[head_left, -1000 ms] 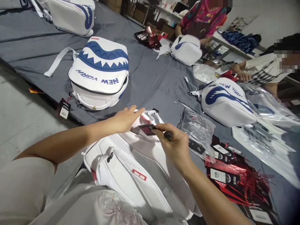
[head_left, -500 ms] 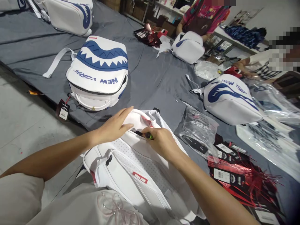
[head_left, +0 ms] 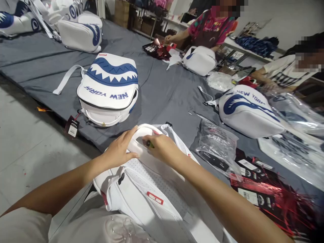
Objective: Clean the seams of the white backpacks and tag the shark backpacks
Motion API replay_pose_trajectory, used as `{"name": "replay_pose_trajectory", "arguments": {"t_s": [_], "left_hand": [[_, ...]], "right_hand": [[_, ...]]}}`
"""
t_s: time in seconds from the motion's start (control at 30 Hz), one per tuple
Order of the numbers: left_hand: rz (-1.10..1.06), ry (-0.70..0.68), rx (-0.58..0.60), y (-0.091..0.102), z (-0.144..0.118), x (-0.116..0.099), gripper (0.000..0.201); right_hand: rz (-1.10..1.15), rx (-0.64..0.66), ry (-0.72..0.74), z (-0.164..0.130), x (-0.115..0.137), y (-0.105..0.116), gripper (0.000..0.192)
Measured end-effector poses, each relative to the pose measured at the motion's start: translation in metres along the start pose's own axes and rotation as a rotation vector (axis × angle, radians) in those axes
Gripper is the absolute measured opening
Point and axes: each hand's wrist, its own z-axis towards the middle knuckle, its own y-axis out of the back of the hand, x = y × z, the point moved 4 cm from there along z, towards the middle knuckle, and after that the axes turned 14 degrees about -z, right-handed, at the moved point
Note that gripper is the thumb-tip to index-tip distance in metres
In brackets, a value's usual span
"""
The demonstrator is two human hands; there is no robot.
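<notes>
A white backpack (head_left: 174,192) lies tilted against my body at the table's near edge, its dotted back panel and straps facing up. My left hand (head_left: 118,148) lies on its top end, fingers stretched out and thumb apart, touching the white fabric. My right hand (head_left: 162,148) is closed around a small tool with a black and green handle (head_left: 150,144), just above the backpack's top end near the carry loop. The tool's working tip is hidden. A red New York label (head_left: 155,198) sits on one shoulder strap.
Another white and blue New York backpack (head_left: 108,84) stands ahead with a black hang tag (head_left: 72,127). To the right lie a plastic bag (head_left: 215,145), red and black tags (head_left: 258,189) and another backpack (head_left: 248,111). Two people (head_left: 210,27) work across the grey-covered table (head_left: 162,91).
My right hand and its tool have lifted slightly up and left from the backpack's top seam. My left hand has shifted a little left and down. The view has tilted.
</notes>
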Motion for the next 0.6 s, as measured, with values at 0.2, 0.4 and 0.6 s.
{"name": "replay_pose_trajectory", "arguments": {"t_s": [0.2,0.4,0.6], "left_hand": [[0.000,0.012,-0.031,0.001,-0.002,0.007,0.105],[-0.066,0.207,-0.058,0.006,0.006,0.026,0.114],[-0.211,0.267,0.107,0.012,0.007,0.021,0.049]], "right_hand": [[0.085,-0.004,0.178,0.025,0.019,0.012,0.031],[-0.200,0.180,0.002,-0.018,-0.017,-0.006,0.018],[-0.200,0.190,-0.295,-0.087,-0.031,-0.007,0.026]]}}
